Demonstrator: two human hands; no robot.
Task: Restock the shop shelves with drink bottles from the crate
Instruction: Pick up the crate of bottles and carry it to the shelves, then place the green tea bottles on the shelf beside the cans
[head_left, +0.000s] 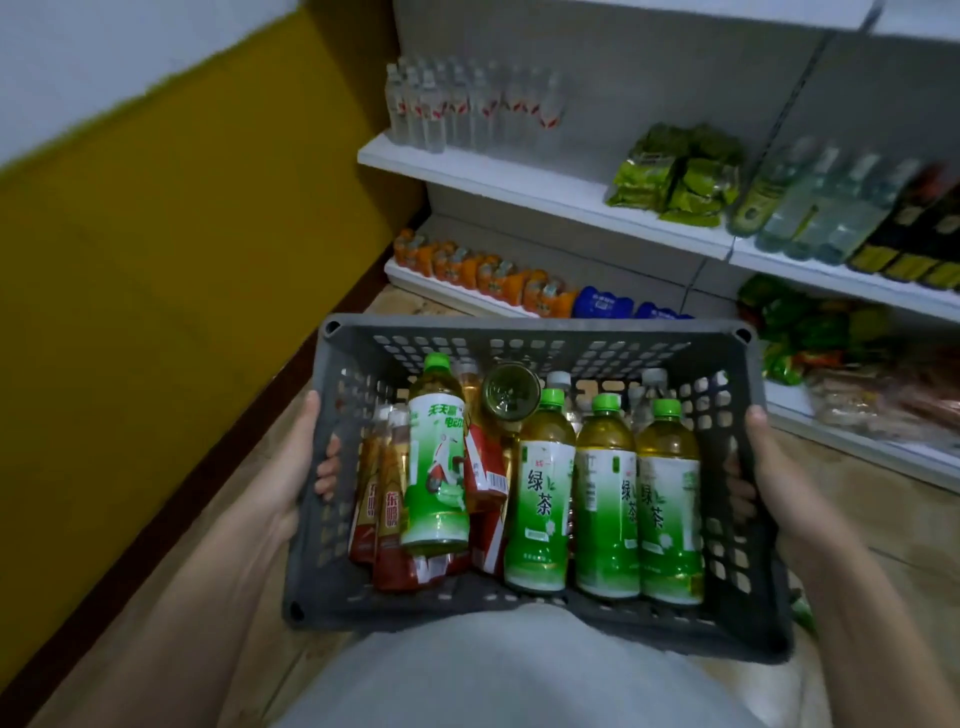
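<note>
I hold the grey crate (545, 338) in front of my body with both hands, one on each short side. My left hand (291, 467) wraps the left wall, thumb up along the rim and fingertips poking through the holes to the inside. My right hand (769, 473) grips the right wall the same way, thumb on the rim, fingers curled through the slots. The crate is full of drink bottles. Three green tea bottles (605, 499) with green caps stand side by side on the right half, touching one another. A green and white bottle (436, 457) leans across the left half, lying over several red-labelled bottles (387, 499) packed beneath and beside it. Another bottle (511, 397) near the middle points its base towards me. Behind the green tea bottles I see a few pale caps, probably clear bottles, though they are mostly hidden. Ahead and to the right stand the white shelves (519, 182). The upper shelf carries clear water bottles (431, 109) on the left, green packets (680, 176) further right, then more bottles (821, 202), blurred. The bottom shelf holds orange pouches (483, 270) in a row with blue packs (602, 304) just beside them. A yellow wall (182, 234) runs along my left.
</note>
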